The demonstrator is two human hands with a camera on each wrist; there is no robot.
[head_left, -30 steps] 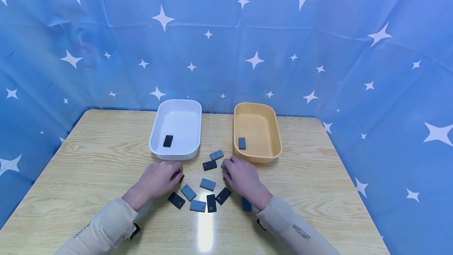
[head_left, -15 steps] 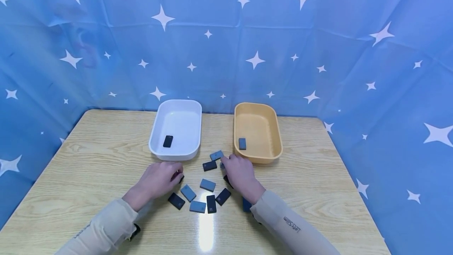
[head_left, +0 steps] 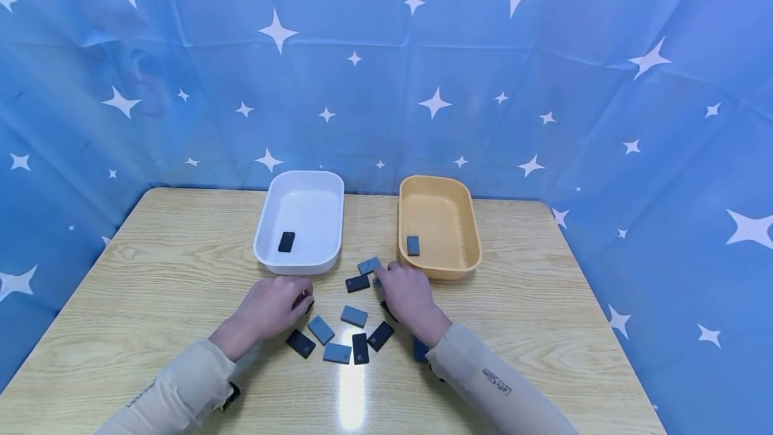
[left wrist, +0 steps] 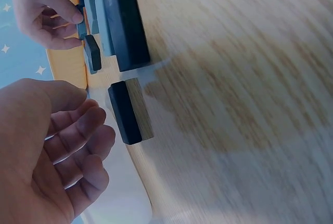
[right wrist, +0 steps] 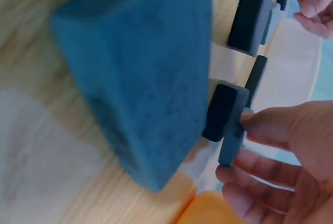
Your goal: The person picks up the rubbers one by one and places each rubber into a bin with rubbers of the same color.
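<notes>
My left hand [head_left: 274, 304] rests low over the table in front of the white bin, fingers loosely curled. Beside its fingertips in the left wrist view lies a small black rectangular block [left wrist: 125, 113], with a gap between them. My right hand [head_left: 410, 297] is in front of the orange bin. In the right wrist view, its thumb and fingers pinch a blue-grey block [right wrist: 231, 147], mostly hidden from the head view. Close by lie another blue-grey block [head_left: 369, 265] and a black block [head_left: 357, 283]. A black block [head_left: 388, 309] is partly covered by the right hand.
The white bin [head_left: 335, 220] contains one black block [head_left: 286, 242]; the orange bin [head_left: 471, 233] contains one blue-grey block [head_left: 413, 246]. Several black and blue-grey blocks lie between the hands on the wooden table [head_left: 181, 274]. A blue block [head_left: 420, 349] sits beside the right sleeve.
My right hand and forearm have shifted slightly left, then held nearly still, showing more of the black block under the palm. The left hand has stayed in place.
</notes>
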